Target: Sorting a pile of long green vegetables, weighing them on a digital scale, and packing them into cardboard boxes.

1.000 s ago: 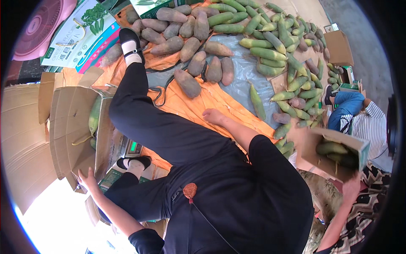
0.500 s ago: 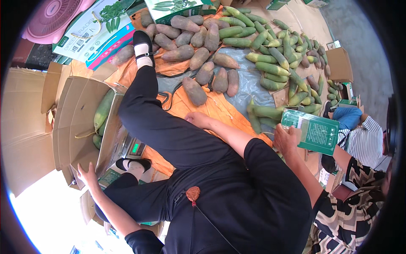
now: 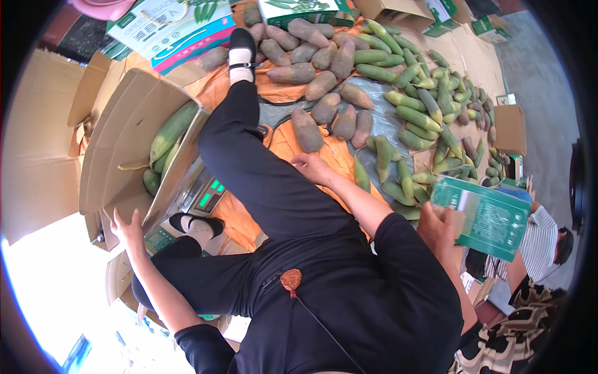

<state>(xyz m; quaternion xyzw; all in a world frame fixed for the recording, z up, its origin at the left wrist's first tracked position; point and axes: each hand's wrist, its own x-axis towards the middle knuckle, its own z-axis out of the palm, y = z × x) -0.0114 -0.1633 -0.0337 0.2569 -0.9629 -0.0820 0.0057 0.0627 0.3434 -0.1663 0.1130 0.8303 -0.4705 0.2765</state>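
Note:
My left hand [image 3: 128,229] is at the near lower edge of an open cardboard box [image 3: 121,134], fingers spread and nothing in them. Several long green radishes [image 3: 171,134] lie inside that box. Beside it is a weighing scale [image 3: 207,197] with a lit green display, partly hidden by the box. My right hand [image 3: 313,169] rests by my raised knee, its fingers loosely bent and partly hidden; I see nothing in it. Just beyond lie large brownish-purple root vegetables [image 3: 307,131] on an orange sheet [image 3: 283,138].
At the right, another person's hand [image 3: 436,227] holds a green printed carton [image 3: 489,215]. A pile of green radishes [image 3: 423,118] spreads across the far right. Printed cartons [image 3: 171,34] stand at the back left. A person in a striped top [image 3: 537,243] is at the far right.
The whole view has shifted, so most things sit further right. The other person's green carton has tilted and come lower. My hands keep nearly the same places, and more of the scale display shows.

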